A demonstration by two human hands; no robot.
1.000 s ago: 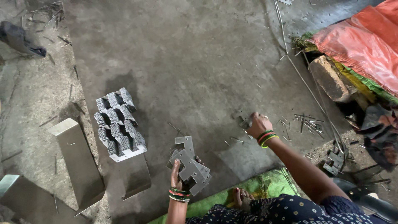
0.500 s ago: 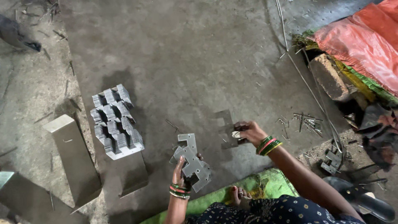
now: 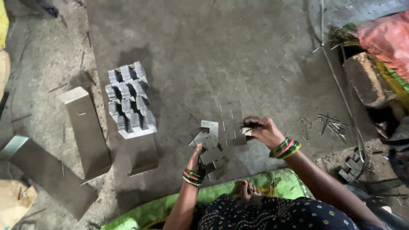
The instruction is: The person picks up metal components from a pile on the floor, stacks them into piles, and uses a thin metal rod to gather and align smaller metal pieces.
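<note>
My left hand grips a fanned bunch of thin notched metal plates just above the concrete floor. My right hand pinches a small bright metal piece against the right edge of one flat plate with two rows of slots, which sits at the top of the bunch. Both wrists carry green and red bangles. To the left, a tall stack of the same notched plates stands on the floor.
A long metal block and a darker bar lie at the left. Loose nails or pins are scattered right of my right hand, beside small metal parts, a stone and red cloth. A green mat lies under my legs.
My right hand came in from the scattered pins on the right to the plates with a small metal piece. My left hand kept hold of the plates.
</note>
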